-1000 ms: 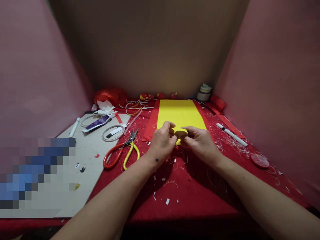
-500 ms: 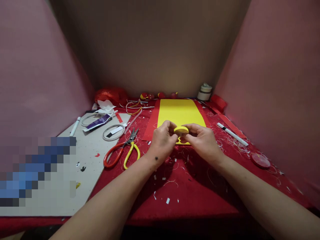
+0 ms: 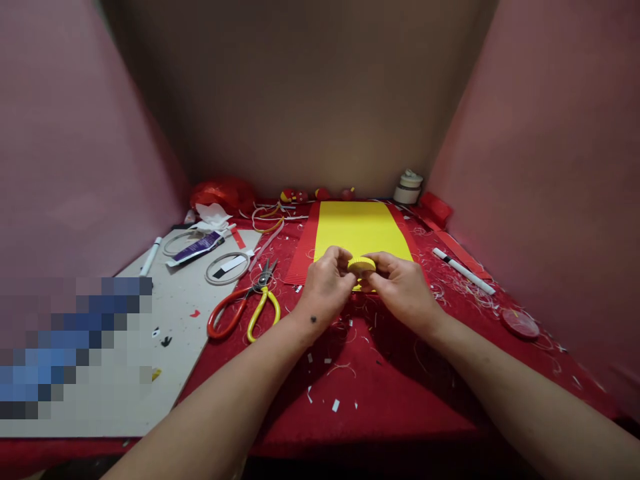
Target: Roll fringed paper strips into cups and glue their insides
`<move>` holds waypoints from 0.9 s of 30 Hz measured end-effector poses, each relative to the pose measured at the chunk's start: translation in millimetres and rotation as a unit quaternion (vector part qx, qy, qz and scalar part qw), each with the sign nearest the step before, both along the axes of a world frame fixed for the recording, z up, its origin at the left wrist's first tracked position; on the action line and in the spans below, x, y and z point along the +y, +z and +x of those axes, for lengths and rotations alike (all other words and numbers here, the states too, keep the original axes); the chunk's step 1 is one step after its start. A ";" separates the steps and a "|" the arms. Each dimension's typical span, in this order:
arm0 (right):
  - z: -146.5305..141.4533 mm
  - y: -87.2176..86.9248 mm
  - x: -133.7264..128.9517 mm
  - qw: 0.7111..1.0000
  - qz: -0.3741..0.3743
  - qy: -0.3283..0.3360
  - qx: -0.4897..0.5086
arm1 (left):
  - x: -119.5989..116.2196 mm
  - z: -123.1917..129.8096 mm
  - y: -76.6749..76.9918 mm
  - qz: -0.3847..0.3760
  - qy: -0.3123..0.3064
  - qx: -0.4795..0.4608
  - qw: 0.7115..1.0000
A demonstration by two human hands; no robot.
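Note:
Between my fingertips is a small round yellow disc (image 3: 362,265) with a ridged edge, apparently rolled corrugated paper. My left hand (image 3: 327,283) pinches its left side, and my right hand (image 3: 400,283) grips its right side. Just beyond the hands, a yellow sheet (image 3: 360,230) lies on a red corrugated sheet (image 3: 303,257). Left of my left hand, scissors (image 3: 263,283) with one red and one yellow handle rest with their blades partly apart. The undersides of my fingers are partly hidden.
A grey board (image 3: 175,400) on the left carries a purple tube (image 3: 197,248), a tape-like ring (image 3: 227,268) and a white marker (image 3: 151,257). Another marker (image 3: 464,271) and a round lid (image 3: 520,323) lie right. Paper scraps litter the red cloth (image 3: 390,413). Small red figures (image 3: 294,195) stand behind.
The disc has tilted slightly between my fingers, and my right fingers have shifted a little around it. Both hands still hold it; the rest of the table looks the same.

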State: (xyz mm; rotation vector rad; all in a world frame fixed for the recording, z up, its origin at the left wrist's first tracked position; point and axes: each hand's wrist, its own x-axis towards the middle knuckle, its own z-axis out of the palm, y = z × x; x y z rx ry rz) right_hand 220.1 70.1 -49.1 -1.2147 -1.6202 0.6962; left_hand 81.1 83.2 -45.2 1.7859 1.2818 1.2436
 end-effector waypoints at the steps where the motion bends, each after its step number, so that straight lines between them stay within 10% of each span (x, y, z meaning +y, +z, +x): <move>1: 0.1 -0.4 0.0 1.000 0.003 -0.014 -0.014 | -0.2 -0.1 0.0 0.015 0.005 0.018 1.000; 27: -1.3 -0.8 -1.2 1.000 -0.010 0.005 0.000 | -0.9 1.6 0.9 -0.033 0.003 -0.017 0.999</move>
